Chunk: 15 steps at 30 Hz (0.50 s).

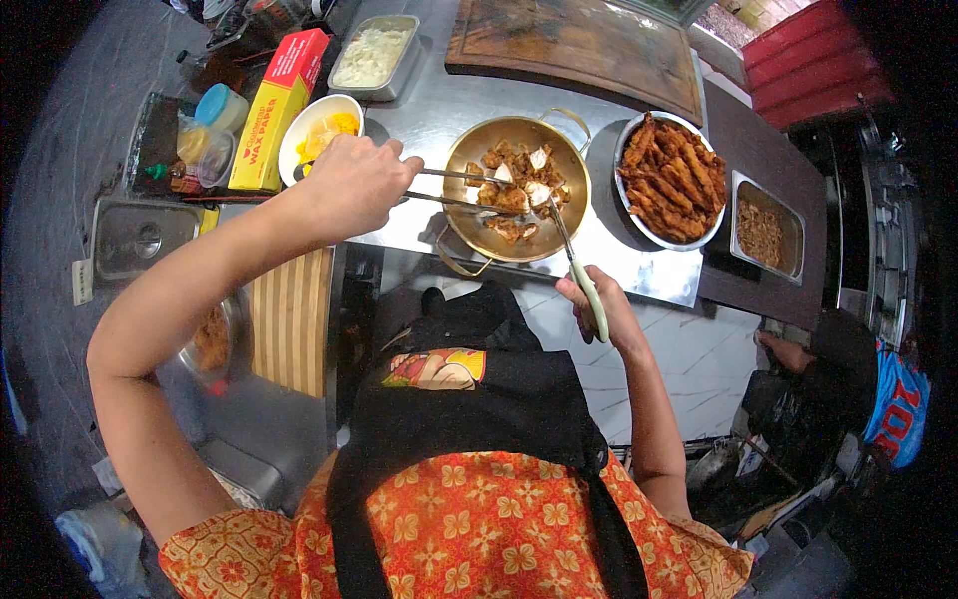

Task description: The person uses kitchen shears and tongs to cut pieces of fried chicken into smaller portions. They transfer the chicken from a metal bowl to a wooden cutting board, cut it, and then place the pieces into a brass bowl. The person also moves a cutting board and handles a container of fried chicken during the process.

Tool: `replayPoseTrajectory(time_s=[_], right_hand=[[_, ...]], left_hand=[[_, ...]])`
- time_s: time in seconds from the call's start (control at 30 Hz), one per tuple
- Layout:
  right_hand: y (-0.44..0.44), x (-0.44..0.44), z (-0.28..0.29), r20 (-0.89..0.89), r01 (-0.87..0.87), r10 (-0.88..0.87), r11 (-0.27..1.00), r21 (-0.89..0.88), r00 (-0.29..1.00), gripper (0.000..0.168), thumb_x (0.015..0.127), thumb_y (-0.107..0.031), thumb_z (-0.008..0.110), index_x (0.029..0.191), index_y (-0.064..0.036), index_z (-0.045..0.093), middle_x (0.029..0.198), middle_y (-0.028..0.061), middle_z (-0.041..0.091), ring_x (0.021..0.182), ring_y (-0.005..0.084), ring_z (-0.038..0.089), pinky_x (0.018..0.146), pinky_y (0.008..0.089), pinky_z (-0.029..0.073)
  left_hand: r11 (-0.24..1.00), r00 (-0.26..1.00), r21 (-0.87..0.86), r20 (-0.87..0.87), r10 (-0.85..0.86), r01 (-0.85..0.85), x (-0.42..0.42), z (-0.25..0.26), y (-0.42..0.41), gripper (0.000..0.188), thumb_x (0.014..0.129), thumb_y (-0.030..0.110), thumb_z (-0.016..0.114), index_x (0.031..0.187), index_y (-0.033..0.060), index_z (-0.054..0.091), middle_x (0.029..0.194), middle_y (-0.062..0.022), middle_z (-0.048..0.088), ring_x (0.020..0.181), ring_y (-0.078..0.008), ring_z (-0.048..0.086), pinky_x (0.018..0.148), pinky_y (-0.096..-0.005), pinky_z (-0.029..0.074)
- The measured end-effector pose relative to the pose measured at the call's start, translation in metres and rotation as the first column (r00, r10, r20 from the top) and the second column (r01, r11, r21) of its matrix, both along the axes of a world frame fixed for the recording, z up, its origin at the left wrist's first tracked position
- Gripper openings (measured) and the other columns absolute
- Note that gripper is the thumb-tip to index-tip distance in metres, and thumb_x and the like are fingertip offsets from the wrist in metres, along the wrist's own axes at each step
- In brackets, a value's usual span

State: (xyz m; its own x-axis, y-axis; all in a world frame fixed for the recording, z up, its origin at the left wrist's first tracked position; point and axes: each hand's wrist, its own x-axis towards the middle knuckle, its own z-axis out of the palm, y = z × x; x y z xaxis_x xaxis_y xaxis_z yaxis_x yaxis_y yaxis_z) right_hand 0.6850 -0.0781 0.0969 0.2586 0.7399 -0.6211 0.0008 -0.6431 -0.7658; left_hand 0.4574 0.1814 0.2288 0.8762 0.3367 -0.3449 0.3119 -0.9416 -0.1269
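Note:
My left hand (363, 183) grips metal tongs (449, 200), whose two arms reach over the brass-coloured two-handled pan (465, 224) and rest about a piece of browned meat (513, 199). In my right hand (610, 303) are kitchen scissors with pale green handles (590, 299); their blades point into the pan at a piece with white flesh (537, 193). Several cut chunks lie around in the pan. Whether the blades are closed on the meat I cannot tell. Right of the pan stands a round metal bowl (621, 191) heaped with long fried strips (670, 180).
Behind the pan lies a wooden board (569, 45). To the left are a white bowl with yellow food (289, 153), a wax paper box (273, 112) and a metal tray of white shreds (374, 56). A tray of brown shreds (760, 232) stands right. Another person (838, 374) is at far right.

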Motion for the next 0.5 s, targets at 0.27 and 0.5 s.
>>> replayPoseTrajectory(time_s=[0.27,0.5], right_hand=[[-0.021,-0.017,-0.006,-0.232,-0.067,0.070,0.997,0.024,0.970,0.062,0.088,-0.048,0.064,0.123,-0.002,0.041,0.079,0.0050,0.053,0.062,0.0124,0.058,0.054,0.0255,0.048],[0.010,-0.038,-0.013,-0.269,-0.093,0.087,0.996,-0.009,0.959,0.084,0.079,-0.067,0.062,0.124,0.001,0.040,0.086,0.0092,0.057,0.064,0.0128,0.061,0.053,0.0243,0.051]], left_hand=[[0.999,0.998,-0.019,-0.059,0.030,-0.031,-0.004,0.008,-0.009,0.024,0.074,0.003,0.059,0.097,-0.0003,0.064,0.088,-0.0187,0.066,0.073,-0.0332,0.068,0.063,-0.0431,0.055],[0.992,0.998,0.125,0.066,-0.009,0.001,-0.005,0.022,-0.037,0.024,0.080,0.005,0.056,0.102,-0.0043,0.059,0.086,-0.0182,0.064,0.069,-0.0288,0.068,0.054,-0.0376,0.055]])
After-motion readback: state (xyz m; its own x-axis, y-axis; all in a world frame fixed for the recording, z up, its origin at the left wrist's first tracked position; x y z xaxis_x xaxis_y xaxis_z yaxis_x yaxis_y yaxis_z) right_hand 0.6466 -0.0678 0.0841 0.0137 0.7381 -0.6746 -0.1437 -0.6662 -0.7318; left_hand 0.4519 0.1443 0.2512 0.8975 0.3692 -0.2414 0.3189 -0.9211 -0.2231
